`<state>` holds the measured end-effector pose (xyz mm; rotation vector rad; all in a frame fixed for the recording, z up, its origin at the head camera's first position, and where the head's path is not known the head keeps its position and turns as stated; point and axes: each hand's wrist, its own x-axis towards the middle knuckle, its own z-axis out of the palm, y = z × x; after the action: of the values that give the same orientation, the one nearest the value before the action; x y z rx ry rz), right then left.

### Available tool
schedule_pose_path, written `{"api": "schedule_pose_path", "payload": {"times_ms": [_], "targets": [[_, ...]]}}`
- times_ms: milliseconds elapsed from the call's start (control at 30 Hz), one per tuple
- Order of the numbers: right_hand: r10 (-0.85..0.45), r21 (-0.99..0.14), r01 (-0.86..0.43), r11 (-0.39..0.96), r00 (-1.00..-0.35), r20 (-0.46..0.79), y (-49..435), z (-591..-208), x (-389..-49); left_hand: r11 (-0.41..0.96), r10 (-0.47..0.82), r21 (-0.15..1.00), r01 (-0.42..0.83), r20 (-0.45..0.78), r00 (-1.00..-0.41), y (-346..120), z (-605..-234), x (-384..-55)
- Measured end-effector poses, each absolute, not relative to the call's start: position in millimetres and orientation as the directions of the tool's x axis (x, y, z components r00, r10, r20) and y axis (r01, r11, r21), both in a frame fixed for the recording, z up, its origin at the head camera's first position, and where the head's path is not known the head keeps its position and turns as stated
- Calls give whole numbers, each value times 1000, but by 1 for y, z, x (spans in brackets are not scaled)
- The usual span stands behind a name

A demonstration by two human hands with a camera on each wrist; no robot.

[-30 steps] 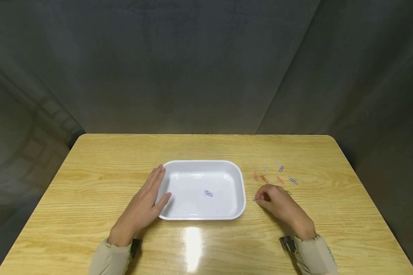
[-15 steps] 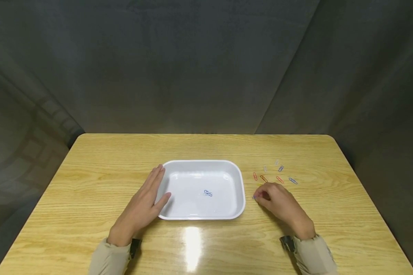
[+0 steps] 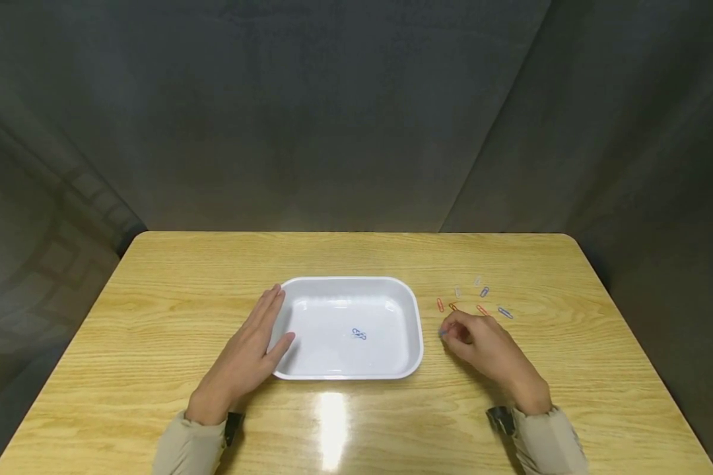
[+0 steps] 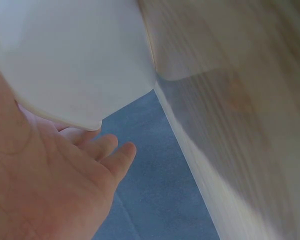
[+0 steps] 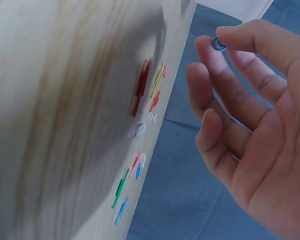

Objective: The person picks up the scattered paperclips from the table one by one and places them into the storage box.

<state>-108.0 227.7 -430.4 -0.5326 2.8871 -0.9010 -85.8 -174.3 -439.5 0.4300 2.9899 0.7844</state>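
A white rectangular tray (image 3: 347, 378) lies on the table, with a few blue paper clips (image 3: 359, 334) on its floor. My left hand (image 3: 241, 359) rests along the tray's left rim, fingers straight and thumb spread over the inside. Right of the tray, my right hand (image 3: 486, 349) pinches a blue paper clip (image 5: 219, 45) between thumb and index finger. In the right wrist view its other fingers are loosely bent. Below that hand a green paper clip (image 5: 120, 189) and a yellow paper clip (image 5: 156, 85) lie on the table, both hidden in the head view.
Several loose paper clips lie on the wooden table (image 3: 184, 297) beyond and beside my right hand, among them a red one (image 3: 440, 305) and a blue one (image 3: 506, 313). A dark grey curtain (image 3: 333, 132) hangs behind the table's far edge.
My right hand has shifted slightly away from me, carrying the pinched blue paper clip, and now covers the yellow and green clips in the head view. My left hand stays on the tray.
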Motion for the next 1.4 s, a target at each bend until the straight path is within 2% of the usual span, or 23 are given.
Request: {"api": "schedule_pose_path", "payload": {"times_ms": [300, 900, 1400], "targets": [[-331, -538, -347, 768, -935, 129, 226, -432, -109, 835, 268, 483, 265, 64, -961, -174, -442, -85], [-364, -570, -449, 688, -893, 265, 214, -414, -116, 830, 274, 485, 275, 75, -959, -173, -443, -87], [-423, -605, -455, 654, -882, 205, 158, -399, -126, 835, 276, 465, 293, 106, -955, -174, -442, -87]]}}
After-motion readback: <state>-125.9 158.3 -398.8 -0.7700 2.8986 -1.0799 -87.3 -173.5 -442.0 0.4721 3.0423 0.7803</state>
